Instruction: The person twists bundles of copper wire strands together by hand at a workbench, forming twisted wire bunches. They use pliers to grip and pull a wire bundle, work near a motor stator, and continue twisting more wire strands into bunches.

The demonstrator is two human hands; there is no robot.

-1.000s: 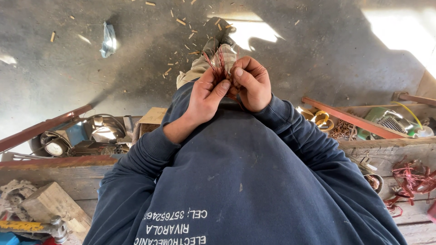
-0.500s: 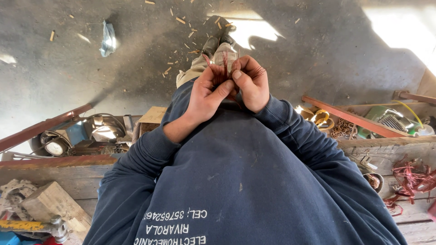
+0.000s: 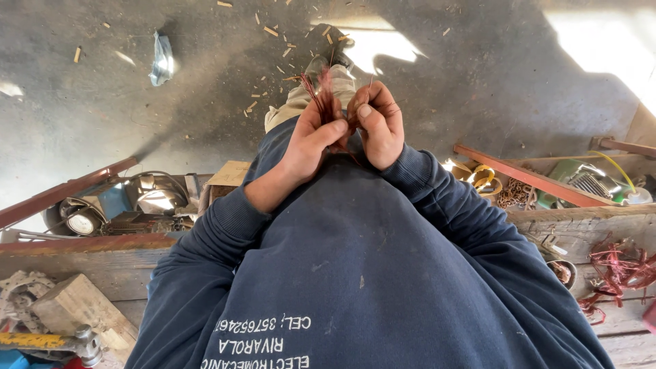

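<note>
Copper wire strands [image 3: 326,96] pinched between left hand [image 3: 311,140], right hand [image 3: 377,126].

I see a bundle of thin reddish copper wires [image 3: 326,102] pinched between both hands up at chest height, the loose strands fanning upward above the thumbs, their lower part hidden inside the fingers.

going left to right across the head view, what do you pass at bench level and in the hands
Wooden block → round gauge → left hand → bundle of reddish wire strands → right hand → yellow tape roll → chain → tangle of red wire.
</note>
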